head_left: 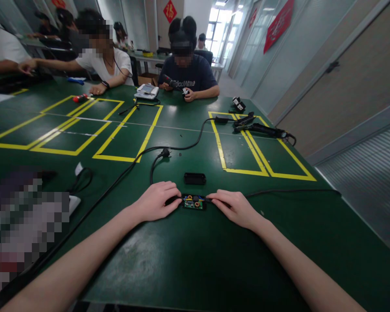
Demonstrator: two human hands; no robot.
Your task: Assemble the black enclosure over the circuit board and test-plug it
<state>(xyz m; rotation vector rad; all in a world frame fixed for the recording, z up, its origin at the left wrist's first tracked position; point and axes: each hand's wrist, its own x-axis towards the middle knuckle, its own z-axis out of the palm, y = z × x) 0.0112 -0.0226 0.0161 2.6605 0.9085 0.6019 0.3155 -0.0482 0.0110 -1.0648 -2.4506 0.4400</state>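
Two hands (159, 201) (236, 209), fingers (173, 191) pinching cords (152, 170) (289, 190) at circuit board (194, 203); cover (195, 178) just beyond, plug (165, 153) farther.

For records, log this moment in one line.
left hand: at left end of open case; right hand: at its right end; circuit board: exposed; black shell: beyond case

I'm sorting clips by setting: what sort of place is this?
Probably a shared electronics workroom or training room: an exposed circuit board, a green table marked with yellow rectangles, and a person in a dark shirt working opposite.
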